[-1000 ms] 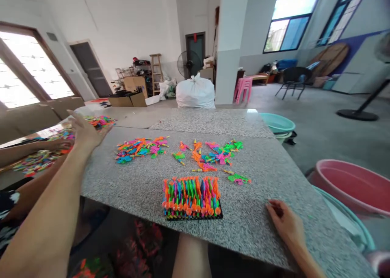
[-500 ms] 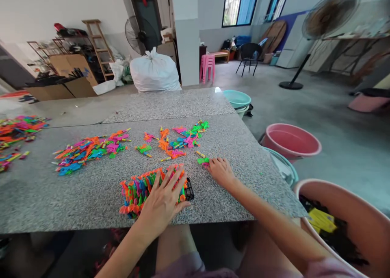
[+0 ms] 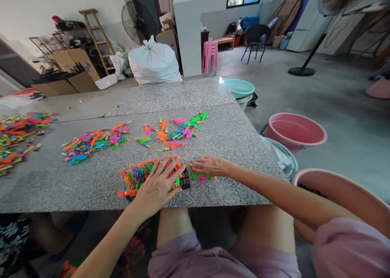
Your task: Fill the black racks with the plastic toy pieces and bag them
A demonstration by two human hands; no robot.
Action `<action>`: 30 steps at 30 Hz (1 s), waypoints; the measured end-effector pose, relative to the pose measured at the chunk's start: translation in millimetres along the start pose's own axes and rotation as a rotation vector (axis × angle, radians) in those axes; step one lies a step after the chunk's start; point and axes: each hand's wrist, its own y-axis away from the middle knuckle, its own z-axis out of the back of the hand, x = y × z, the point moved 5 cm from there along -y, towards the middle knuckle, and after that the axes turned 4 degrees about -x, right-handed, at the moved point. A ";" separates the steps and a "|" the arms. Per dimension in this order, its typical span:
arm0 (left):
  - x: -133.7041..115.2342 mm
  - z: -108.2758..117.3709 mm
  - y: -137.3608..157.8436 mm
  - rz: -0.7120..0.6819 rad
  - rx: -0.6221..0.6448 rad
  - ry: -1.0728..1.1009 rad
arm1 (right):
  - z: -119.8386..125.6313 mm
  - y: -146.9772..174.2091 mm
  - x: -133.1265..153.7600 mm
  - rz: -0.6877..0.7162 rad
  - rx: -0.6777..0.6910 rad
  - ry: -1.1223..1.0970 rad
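One green piece (image 3: 198, 176) — now nearer the tray (image 3: 185, 181).

The left grip (image 3: 155, 185) is palm down and loosely flat, its fingers (image 3: 162, 165) fanned and reaching ahead of it. Its thumb (image 3: 174, 194) stands out to the side, toward the right grip (image 3: 212, 165). From behind the left grip, the left forearm (image 3: 111, 239) slants back and outward, nearly in line through the wrist (image 3: 137, 209). The right grip, near the left one, has its back up and fingers drawn together, pointing toward its neighbour; their undersides are hidden. The right forearm (image 3: 268, 188) runs outward and back behind it.
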 end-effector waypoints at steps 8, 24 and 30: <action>1.9 -0.8 -1.1 0.042 0.083 0.063 | 4.9 17.9 -1.4 -0.189 -0.007 -0.198; -4.3 1.0 -5.2 0.106 0.075 0.114 | -10.0 -20.9 65.7 -1.140 -0.418 -1.194; -4.5 1.2 -4.5 0.140 0.076 0.185 | 10.8 -33.4 62.6 -1.060 -0.118 -0.734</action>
